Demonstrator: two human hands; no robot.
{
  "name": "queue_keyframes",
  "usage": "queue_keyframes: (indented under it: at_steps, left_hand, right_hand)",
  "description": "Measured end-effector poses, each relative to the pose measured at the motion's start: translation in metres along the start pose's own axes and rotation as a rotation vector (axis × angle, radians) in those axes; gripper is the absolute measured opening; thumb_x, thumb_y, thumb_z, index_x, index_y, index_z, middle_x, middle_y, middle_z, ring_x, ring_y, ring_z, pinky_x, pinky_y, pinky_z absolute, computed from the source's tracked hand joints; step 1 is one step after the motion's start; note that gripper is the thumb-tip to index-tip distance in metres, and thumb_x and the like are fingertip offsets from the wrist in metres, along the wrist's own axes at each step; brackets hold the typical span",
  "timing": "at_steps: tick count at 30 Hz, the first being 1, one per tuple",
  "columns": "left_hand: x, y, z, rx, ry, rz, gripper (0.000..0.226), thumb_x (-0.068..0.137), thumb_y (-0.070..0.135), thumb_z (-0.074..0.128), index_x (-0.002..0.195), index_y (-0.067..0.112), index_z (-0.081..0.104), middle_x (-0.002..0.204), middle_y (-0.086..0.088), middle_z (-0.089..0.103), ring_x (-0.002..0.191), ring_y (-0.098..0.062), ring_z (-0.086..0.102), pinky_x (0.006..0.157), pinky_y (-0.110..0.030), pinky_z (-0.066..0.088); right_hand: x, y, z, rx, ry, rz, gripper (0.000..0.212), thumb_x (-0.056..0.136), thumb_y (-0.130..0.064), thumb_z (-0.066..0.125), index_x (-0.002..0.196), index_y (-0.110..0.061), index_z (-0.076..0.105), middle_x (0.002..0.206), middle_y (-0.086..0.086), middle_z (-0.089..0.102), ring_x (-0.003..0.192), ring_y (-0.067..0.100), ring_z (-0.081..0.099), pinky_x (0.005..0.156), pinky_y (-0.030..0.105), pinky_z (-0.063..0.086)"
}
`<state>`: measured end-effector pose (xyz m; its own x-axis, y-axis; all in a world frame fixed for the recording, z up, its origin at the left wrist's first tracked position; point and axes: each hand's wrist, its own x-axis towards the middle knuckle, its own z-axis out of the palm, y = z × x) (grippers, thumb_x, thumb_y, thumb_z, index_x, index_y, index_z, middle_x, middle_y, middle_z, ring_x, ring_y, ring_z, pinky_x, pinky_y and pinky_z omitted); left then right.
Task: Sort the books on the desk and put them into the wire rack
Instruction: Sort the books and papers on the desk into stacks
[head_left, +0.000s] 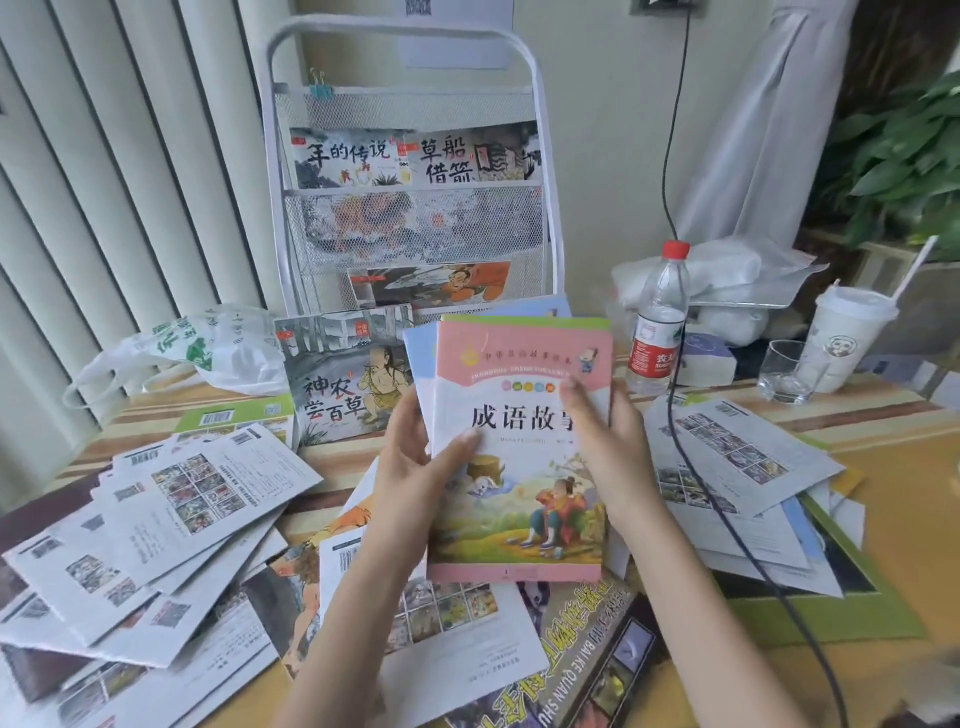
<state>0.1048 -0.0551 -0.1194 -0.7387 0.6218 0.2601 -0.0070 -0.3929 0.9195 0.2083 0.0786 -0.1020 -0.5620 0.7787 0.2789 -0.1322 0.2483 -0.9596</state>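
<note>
Both hands, left hand (415, 457) and right hand (608, 441), gripped a fanned book stack (519, 467) by its side edges. Likely squaring it for the wire rack (415, 218).

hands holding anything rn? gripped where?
Yes: a small stack of books, pink book on top. Left hand grips the left edge, right hand the right edge.

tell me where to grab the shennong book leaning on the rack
Take the shennong book by its top edge, coming from above. It stands nearly upright against the rack, cover facing you, so that edge is free, while loose books crowd its foot. Both hands are full of the pink book.
</note>
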Motion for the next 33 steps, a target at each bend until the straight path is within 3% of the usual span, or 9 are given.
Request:
queue_keyframes:
  at_steps: [3, 5, 9, 13, 18, 23, 26, 29, 33]
  left_hand:
    - [0.002, 0.022, 0.007, 0.122, -0.099, 0.101, 0.052, 0.076, 0.019, 0.075, 0.123, 0.025, 0.052, 0.107, 0.009, 0.07, 0.101, -0.008, 0.066, 0.078, -0.02, 0.052]
    - [-0.003, 0.024, 0.011, 0.217, -0.103, 0.112, 0.064, 0.065, 0.036, 0.077, 0.124, 0.03, 0.052, 0.107, 0.012, 0.069, 0.099, -0.004, 0.065, 0.079, -0.018, 0.052]
    - [-0.02, -0.01, 0.022, 0.234, 0.126, 0.091, 0.053, 0.063, 0.023, 0.084, 0.109, 0.016, 0.058, 0.092, 0.002, 0.071, 0.082, -0.013, 0.069, 0.061, -0.019, 0.054]
    - [0.001, -0.022, 0.026, 0.31, 0.176, 0.129, 0.042, 0.069, 0.02, 0.08, 0.106, 0.016, 0.06, 0.096, 0.002, 0.071, 0.085, -0.008, 0.069, 0.07, -0.024, 0.057]
    - [0.083, -0.021, 0.042, 0.396, 0.171, 0.227, 0.04, 0.071, 0.031, 0.08, 0.103, 0.018, 0.06, 0.095, -0.003, 0.07, 0.084, -0.016, 0.068, 0.071, -0.032, 0.057]
    - [0.155, -0.053, 0.049, 0.511, 0.214, 0.246, 0.037, 0.077, 0.032, 0.076, 0.104, 0.012, 0.059, 0.091, 0.004, 0.067, 0.078, -0.007, 0.063, 0.066, -0.013, 0.049]
    - [0.172, -0.089, 0.042, 0.545, 0.253, 0.154, 0.036, 0.079, 0.029, 0.075, 0.105, 0.013, 0.056, 0.084, 0.011, 0.062, 0.071, -0.002, 0.058, 0.056, -0.004, 0.041]
    - [0.178, -0.117, 0.036, 0.601, 0.273, 0.131, 0.03, 0.083, 0.022, 0.071, 0.102, 0.01, 0.051, 0.074, 0.009, 0.056, 0.061, -0.007, 0.051, 0.053, -0.013, 0.038]
    - [0.181, -0.126, 0.035, 0.62, 0.315, 0.151, 0.031, 0.085, 0.022, 0.069, 0.097, 0.001, 0.049, 0.07, 0.002, 0.054, 0.059, -0.009, 0.048, 0.051, -0.017, 0.036]
  right_hand:
    - [-0.005, -0.019, -0.006, 0.105, -0.031, -0.089, 0.012, 0.089, -0.03, 0.052, 0.099, -0.036, 0.051, 0.095, -0.03, 0.059, 0.084, -0.026, 0.053, 0.068, -0.005, 0.037]
    - [-0.008, -0.017, -0.008, 0.118, -0.118, -0.027, 0.017, 0.082, -0.038, 0.051, 0.098, -0.035, 0.048, 0.089, -0.03, 0.06, 0.078, -0.028, 0.052, 0.066, -0.006, 0.036]
    - [-0.019, 0.02, -0.01, 0.118, -0.163, 0.066, 0.017, 0.088, -0.023, 0.057, 0.101, -0.031, 0.05, 0.095, -0.024, 0.06, 0.084, -0.021, 0.054, 0.065, -0.002, 0.041]
    - [-0.009, 0.03, -0.009, 0.101, -0.102, 0.033, 0.032, 0.076, -0.042, 0.061, 0.107, -0.033, 0.055, 0.105, -0.02, 0.064, 0.098, -0.01, 0.059, 0.085, 0.014, 0.046]
    - [0.063, 0.022, -0.004, 0.091, 0.029, -0.104, 0.049, 0.078, -0.045, 0.061, 0.121, -0.023, 0.051, 0.112, -0.014, 0.062, 0.101, -0.007, 0.058, 0.079, 0.009, 0.046]
    - [0.137, 0.055, 0.006, -0.022, 0.11, -0.091, 0.043, 0.089, -0.034, 0.06, 0.125, -0.015, 0.048, 0.12, -0.003, 0.06, 0.114, 0.016, 0.055, 0.092, 0.031, 0.043]
    - [0.156, 0.079, 0.011, -0.073, 0.057, -0.037, 0.052, 0.091, -0.03, 0.058, 0.137, -0.012, 0.039, 0.124, -0.004, 0.054, 0.119, 0.016, 0.052, 0.087, 0.019, 0.039]
    - [0.159, 0.098, 0.013, -0.111, 0.054, 0.001, 0.061, 0.096, -0.029, 0.051, 0.145, -0.01, 0.02, 0.128, -0.004, 0.043, 0.117, 0.01, 0.044, 0.079, 0.005, 0.031]
    - [0.157, 0.112, 0.018, -0.218, 0.14, -0.072, 0.037, 0.098, -0.025, 0.044, 0.128, -0.01, 0.028, 0.111, -0.002, 0.052, 0.09, 0.011, 0.051, 0.059, 0.008, 0.034]
